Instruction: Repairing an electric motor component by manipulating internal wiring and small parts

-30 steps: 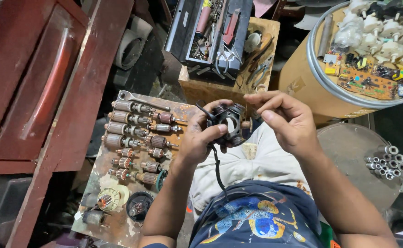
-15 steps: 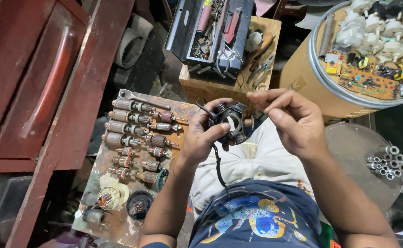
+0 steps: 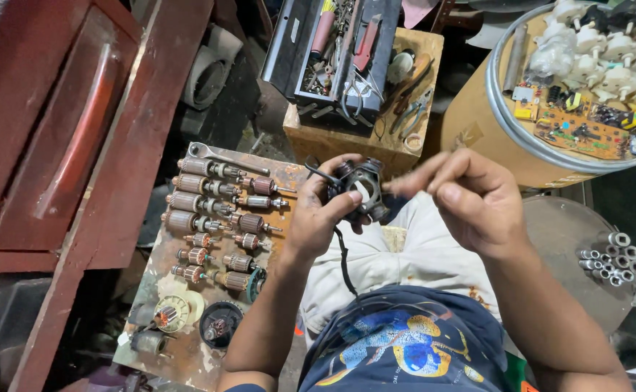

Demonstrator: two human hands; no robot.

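My left hand (image 3: 319, 214) grips a small black motor stator (image 3: 360, 187) with copper windings, held above my lap. A black wire (image 3: 343, 254) hangs down from it over my light trousers. My right hand (image 3: 470, 199) is just right of the stator, its thumb and fingers pinched together near the stator's right edge; whether a thin lead sits between them is too blurred to tell.
A rusty board (image 3: 187, 348) at my left carries several motor armatures (image 3: 202, 210) in rows and a wrench (image 3: 220, 156). Ahead, a black toolbox (image 3: 332, 43) rests on a wooden crate (image 3: 376, 138). A drum (image 3: 492, 123) holds circuit boards; small metal sleeves (image 3: 612, 258) lie on a round stool.
My right hand has shifted slightly to the right and its fingers have drawn away from the stator's front. The left hand keeps the same grip.
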